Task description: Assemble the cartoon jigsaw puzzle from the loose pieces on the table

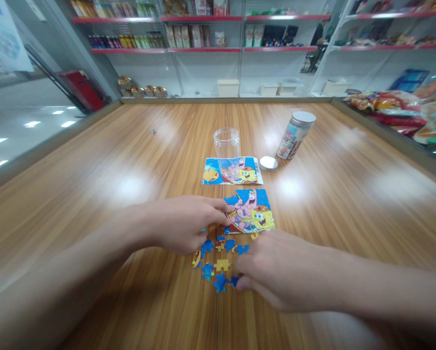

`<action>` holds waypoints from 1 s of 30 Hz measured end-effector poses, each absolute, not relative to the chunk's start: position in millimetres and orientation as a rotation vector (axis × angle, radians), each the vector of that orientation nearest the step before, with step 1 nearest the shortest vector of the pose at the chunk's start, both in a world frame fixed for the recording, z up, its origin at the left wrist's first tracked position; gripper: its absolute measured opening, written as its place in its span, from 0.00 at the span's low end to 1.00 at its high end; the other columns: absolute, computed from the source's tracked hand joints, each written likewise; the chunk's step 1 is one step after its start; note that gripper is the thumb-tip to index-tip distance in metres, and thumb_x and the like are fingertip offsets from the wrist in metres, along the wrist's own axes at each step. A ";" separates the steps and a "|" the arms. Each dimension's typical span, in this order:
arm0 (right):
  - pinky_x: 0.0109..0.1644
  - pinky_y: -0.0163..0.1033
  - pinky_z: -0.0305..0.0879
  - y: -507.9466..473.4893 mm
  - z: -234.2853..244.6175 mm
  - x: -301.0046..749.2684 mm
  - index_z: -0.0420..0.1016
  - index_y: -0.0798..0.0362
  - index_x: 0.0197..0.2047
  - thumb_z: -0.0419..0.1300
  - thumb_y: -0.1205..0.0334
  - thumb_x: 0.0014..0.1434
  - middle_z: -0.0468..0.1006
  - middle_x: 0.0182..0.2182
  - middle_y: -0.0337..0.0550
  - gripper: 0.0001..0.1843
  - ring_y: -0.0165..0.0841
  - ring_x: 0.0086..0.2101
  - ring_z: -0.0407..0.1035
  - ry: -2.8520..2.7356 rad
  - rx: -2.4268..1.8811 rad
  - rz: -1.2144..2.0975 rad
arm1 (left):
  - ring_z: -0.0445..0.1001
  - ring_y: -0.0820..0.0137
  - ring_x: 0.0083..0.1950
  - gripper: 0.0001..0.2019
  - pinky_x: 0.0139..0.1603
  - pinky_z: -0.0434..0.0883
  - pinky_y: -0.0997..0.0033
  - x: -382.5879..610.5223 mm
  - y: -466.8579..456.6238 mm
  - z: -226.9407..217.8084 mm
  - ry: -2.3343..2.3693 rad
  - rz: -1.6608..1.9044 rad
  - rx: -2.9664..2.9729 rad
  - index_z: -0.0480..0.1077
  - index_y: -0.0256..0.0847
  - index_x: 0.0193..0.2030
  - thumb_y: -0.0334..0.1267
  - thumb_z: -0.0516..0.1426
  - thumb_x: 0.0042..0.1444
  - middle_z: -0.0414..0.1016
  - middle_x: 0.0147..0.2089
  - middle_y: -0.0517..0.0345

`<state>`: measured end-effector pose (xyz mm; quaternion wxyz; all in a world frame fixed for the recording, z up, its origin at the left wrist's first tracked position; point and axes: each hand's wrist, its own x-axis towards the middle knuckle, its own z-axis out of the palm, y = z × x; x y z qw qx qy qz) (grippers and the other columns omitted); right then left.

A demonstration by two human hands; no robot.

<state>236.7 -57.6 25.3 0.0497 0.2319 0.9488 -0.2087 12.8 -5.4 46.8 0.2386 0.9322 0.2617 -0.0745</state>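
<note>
A partly joined cartoon jigsaw (pixel 250 212) lies on the wooden table (pixel 130 160). My left hand (pixel 189 223) reaches in from the left, its fingertips pressed on the jigsaw's left edge with fingers drawn together. Several loose blue and yellow pieces (pixel 218 265) lie just in front of the jigsaw. My right hand (pixel 276 270) rests palm down at their right, fingertips curled onto a blue piece (pixel 234 281). Farther back lies the printed reference picture (pixel 212 172) with a clear open jar (pixel 226 146) standing on it.
A silver lid (pixel 268 163) lies beside the picture. A closed printed tin (pixel 295 134) stands behind it. Snack packets (pixel 396 109) pile along the table's right edge. Shop shelves (pixel 203 48) line the far wall. A small object (pixel 153 130) lies at the back left.
</note>
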 end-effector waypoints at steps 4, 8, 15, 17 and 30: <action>0.25 0.37 0.51 -59.0 23.2 236.5 0.79 0.57 0.35 0.60 0.65 0.60 0.80 0.27 0.46 0.06 0.34 0.24 0.70 2.878 0.652 -0.539 | 0.76 0.63 0.53 0.22 0.56 0.72 0.66 13.3 -5.5 46.6 0.707 -0.188 2.580 0.75 0.44 0.55 0.26 0.55 0.54 0.74 0.58 0.53; 0.28 0.36 0.56 -56.0 28.4 238.0 0.79 0.57 0.37 0.59 0.67 0.60 0.80 0.28 0.47 0.07 0.33 0.27 0.72 2.905 0.662 -0.606 | 0.76 0.63 0.52 0.21 0.56 0.72 0.66 13.8 -5.0 46.2 0.685 -0.154 2.579 0.75 0.45 0.55 0.26 0.56 0.55 0.75 0.56 0.53; 0.30 0.36 0.61 -57.7 36.4 238.3 0.78 0.58 0.38 0.60 0.65 0.60 0.80 0.30 0.48 0.07 0.34 0.28 0.73 2.907 0.743 -0.648 | 0.75 0.63 0.55 0.22 0.59 0.71 0.65 13.6 -4.6 45.1 0.698 -0.189 2.565 0.74 0.44 0.55 0.26 0.55 0.54 0.73 0.58 0.54; 0.30 0.36 0.61 -61.4 32.3 237.0 0.78 0.58 0.38 0.61 0.59 0.62 0.80 0.30 0.48 0.10 0.34 0.28 0.73 2.889 0.730 -0.666 | 0.75 0.63 0.56 0.22 0.60 0.70 0.65 13.2 -4.5 44.7 0.701 -0.199 2.563 0.74 0.44 0.55 0.26 0.55 0.55 0.72 0.60 0.54; 0.30 0.36 0.62 -74.5 17.5 235.0 0.75 0.58 0.47 0.62 0.65 0.60 0.81 0.34 0.48 0.11 0.35 0.30 0.74 2.908 0.716 -0.637 | 0.77 0.63 0.51 0.23 0.54 0.73 0.66 14.1 -6.4 48.0 0.692 -0.139 2.558 0.74 0.45 0.56 0.25 0.56 0.54 0.75 0.55 0.53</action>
